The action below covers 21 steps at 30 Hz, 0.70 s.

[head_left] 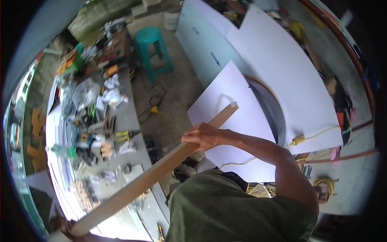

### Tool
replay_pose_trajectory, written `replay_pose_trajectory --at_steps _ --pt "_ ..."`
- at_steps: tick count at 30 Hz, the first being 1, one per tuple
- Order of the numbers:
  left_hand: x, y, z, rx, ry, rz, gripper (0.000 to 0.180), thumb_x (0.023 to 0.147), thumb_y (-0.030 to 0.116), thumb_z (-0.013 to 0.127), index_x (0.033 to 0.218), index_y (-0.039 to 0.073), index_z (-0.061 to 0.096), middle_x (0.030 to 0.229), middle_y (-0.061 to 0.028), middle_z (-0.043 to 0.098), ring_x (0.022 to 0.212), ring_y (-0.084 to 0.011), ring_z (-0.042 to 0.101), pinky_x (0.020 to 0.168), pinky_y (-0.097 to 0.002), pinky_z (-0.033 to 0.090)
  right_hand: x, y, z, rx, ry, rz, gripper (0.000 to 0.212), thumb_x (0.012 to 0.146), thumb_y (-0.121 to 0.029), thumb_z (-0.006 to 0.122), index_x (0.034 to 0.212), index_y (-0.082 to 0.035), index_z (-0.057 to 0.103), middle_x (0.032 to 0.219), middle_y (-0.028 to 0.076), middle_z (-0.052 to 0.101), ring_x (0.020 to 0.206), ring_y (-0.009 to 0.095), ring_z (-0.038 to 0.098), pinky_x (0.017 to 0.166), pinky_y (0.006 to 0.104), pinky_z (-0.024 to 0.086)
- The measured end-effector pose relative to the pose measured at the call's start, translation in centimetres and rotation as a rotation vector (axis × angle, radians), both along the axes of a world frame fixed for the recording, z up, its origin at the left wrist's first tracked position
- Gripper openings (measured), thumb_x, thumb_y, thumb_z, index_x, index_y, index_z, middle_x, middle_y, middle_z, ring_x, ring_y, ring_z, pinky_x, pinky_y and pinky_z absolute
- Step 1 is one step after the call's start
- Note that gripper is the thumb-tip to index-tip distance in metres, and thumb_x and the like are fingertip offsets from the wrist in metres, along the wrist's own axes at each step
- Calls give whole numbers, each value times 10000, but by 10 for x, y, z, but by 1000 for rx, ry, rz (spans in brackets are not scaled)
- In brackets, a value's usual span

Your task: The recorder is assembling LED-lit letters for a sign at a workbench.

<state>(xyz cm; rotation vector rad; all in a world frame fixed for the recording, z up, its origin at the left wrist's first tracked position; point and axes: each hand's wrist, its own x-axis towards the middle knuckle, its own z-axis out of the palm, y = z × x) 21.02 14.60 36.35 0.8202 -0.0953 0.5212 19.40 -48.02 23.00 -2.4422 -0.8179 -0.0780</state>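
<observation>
A long, narrow wooden board [157,171] slants across in front of me, from the lower left up to the middle. My right hand [203,135] is closed around it near its upper end, fingers over the top. Down in the lower left corner, my left hand [66,226] grips the other end; it is dark and partly cut off by the picture's rim. Beneath the board lies the grey workbench [139,151]. The board's upper end reaches over a white panel [246,137].
The cluttered bench holds yellow-handled pliers [124,134], a tape roll [126,168], plastic bags [86,92] and small wooden pieces [82,197]. A teal stool [148,36] stands beyond. Large white sheets [290,76] lean at the right, near a yellow cord [318,133].
</observation>
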Motion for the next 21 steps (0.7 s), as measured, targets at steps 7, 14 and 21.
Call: replay_pose_trajectory --at_steps 7,14,21 --pt "34 -4 -6 -245 -70 -403 182 999 195 546 1085 35 543 861 -11 479 806 -158 450 747 -370 385 -42 16 -3 13 156 -138 448 667 -151 884 1017 -74 615 883 131 671 796 356 679 694 438 544" --pt "-4 -36 27 -87 27 -117 232 1017 227 581 1024 1 529 791 -59 504 714 -172 491 690 -338 415 -80 54 -39 39 365 -131 588 636 -179 916 1116 -84 590 948 134 697 872 351 700 755 439 562" --pt "-32 -14 11 -78 89 41 229 1016 236 579 957 20 528 765 -56 531 689 -165 523 659 -334 446 -77 76 -47 30 349 -109 458 649 -201 904 995 -74 633 888 107 673 815 324 690 708 432 551"
